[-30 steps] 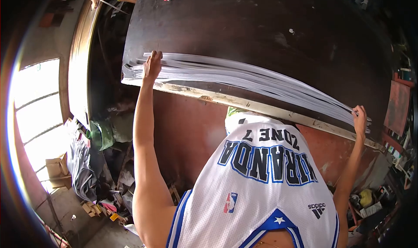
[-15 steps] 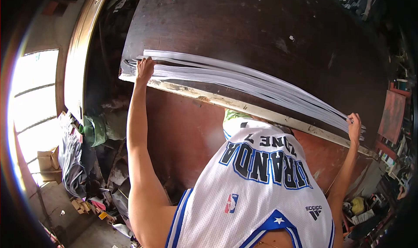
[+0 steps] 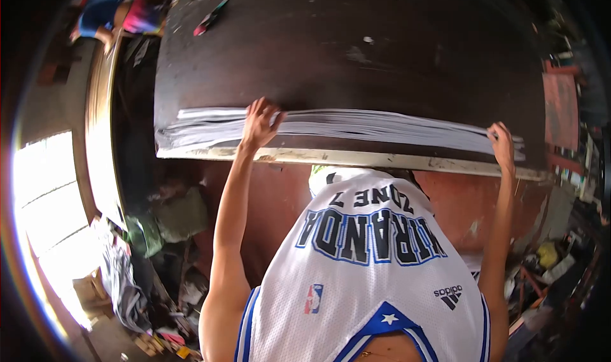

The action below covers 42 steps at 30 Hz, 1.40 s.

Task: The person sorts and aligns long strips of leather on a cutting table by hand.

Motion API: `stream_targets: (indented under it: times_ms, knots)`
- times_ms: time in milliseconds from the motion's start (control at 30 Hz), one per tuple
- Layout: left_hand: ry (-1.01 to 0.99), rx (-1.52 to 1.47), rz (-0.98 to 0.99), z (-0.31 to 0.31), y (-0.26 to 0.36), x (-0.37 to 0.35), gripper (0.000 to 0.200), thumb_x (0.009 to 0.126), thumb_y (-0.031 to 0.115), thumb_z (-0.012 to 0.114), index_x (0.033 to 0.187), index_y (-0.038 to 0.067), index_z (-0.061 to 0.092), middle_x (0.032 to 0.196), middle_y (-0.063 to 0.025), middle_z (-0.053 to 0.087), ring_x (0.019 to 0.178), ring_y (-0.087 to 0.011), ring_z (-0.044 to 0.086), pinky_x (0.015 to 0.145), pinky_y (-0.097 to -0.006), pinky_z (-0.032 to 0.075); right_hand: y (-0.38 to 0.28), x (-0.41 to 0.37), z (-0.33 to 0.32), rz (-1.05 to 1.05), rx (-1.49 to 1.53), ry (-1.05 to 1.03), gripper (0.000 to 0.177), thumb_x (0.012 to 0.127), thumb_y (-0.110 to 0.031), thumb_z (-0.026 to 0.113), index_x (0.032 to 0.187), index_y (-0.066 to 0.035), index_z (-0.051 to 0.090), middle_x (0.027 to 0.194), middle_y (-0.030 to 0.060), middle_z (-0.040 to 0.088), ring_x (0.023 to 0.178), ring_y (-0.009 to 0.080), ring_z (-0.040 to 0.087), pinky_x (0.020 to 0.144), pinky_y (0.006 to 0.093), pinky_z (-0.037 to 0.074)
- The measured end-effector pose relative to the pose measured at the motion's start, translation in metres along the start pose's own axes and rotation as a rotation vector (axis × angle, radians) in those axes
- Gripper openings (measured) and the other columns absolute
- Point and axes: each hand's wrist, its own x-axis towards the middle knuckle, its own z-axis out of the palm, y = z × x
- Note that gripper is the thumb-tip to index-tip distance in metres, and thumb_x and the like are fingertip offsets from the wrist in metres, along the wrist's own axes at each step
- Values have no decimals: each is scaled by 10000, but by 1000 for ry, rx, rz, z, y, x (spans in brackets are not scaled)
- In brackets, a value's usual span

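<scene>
A long stack of white paper sheets (image 3: 382,125) lies along the near edge of a dark brown table (image 3: 382,50). My left hand (image 3: 259,121) grips the stack a little in from its left end, fingers curled over the top sheets. At the stack's right end, my right hand (image 3: 501,142) holds the sheets with fingers wrapped around them. The left end of the stack (image 3: 191,128) fans out slightly past my left hand. My white jersey (image 3: 363,260) fills the lower middle of the view.
A red and dark tool (image 3: 210,17) lies at the table's far left. Another person (image 3: 108,18) is at the top left by a long wooden board (image 3: 102,120). Clutter covers the floor at lower left (image 3: 146,247) and lower right (image 3: 547,260).
My left hand has slid right from the stack's left end toward its middle. The sheets now lie flatter and more gathered. My right hand stays on the right end.
</scene>
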Motion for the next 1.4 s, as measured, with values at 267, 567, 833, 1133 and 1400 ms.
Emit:
stream_targets:
  times_ms: [267, 567, 833, 1133, 1400]
  knots:
    - [-301, 182, -123, -51, -28, -51, 859, 776, 537, 756, 1488, 202, 411, 1426, -101, 476, 1349, -311, 426, 1158, -604, 207, -13, 3, -6, -23, -25, 3, 204, 779, 52, 680, 926, -26, 562, 940, 119, 627, 961, 362, 597, 822, 435, 461]
    - [-365, 193, -296, -70, -90, -65, 761, 721, 225, 825, 1410, 174, 505, 1391, -100, 512, 1317, -316, 448, 1089, -476, 347, -138, 11, 32, -205, 70, -148, 792, 683, -306, 855, 1383, -136, 528, 1415, 114, 455, 1249, 370, 467, 1091, 482, 373]
    - [-303, 186, -247, -62, -94, -68, 612, 740, 251, 816, 1296, 127, 594, 1283, -85, 581, 1189, -293, 554, 972, -456, 422, -272, 45, 162, -453, 125, -34, 1050, 707, -548, 792, 1536, -133, 298, 1431, 142, 423, 1240, 320, 476, 1136, 505, 316]
    - [-349, 285, -372, -81, -134, -89, 798, 779, 248, 787, 1483, 209, 412, 1463, -91, 455, 1373, -304, 398, 1066, -530, 337, -250, 47, 154, -528, -205, 86, 890, 848, -592, 605, 1548, -145, 285, 1347, 130, 478, 1097, 293, 508, 1053, 462, 403]
    - [-349, 209, -318, -79, -113, -63, 920, 696, 343, 824, 1502, 252, 390, 1517, -95, 384, 1438, -304, 305, 1141, -566, 235, -222, 58, 134, -470, -175, -53, 949, 876, -622, 560, 1590, -157, 142, 1530, 162, 320, 1307, 365, 406, 1186, 543, 215]
